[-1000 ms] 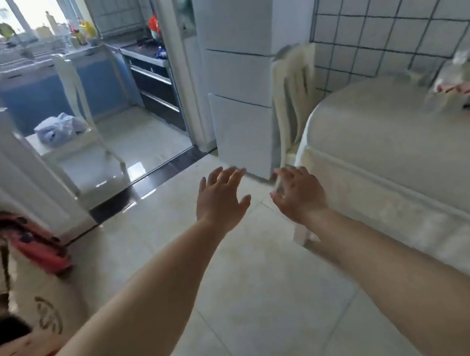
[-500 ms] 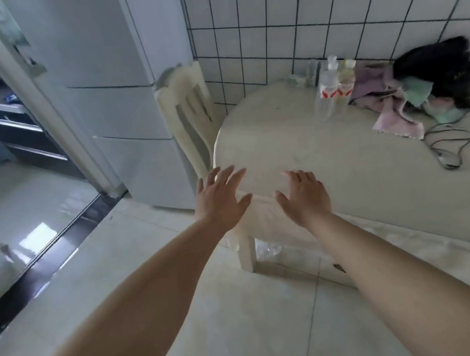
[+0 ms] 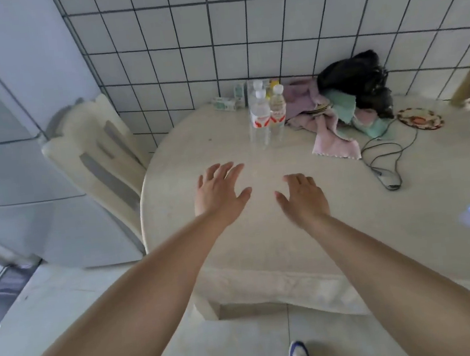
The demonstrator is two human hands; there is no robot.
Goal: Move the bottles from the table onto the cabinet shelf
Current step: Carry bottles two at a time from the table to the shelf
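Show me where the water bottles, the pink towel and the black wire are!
water bottles (image 3: 260, 119): head view, on the red label of the front bottle.
pink towel (image 3: 334, 144): head view, on its front flap.
black wire (image 3: 384, 160): head view, on the loop on the table.

White tiled wall (image 3: 240, 30), pale chair (image 3: 103, 163)

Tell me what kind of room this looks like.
Probably a home dining corner: a pale table against a white tiled wall, a chair pushed in, water bottles and cloths on top.
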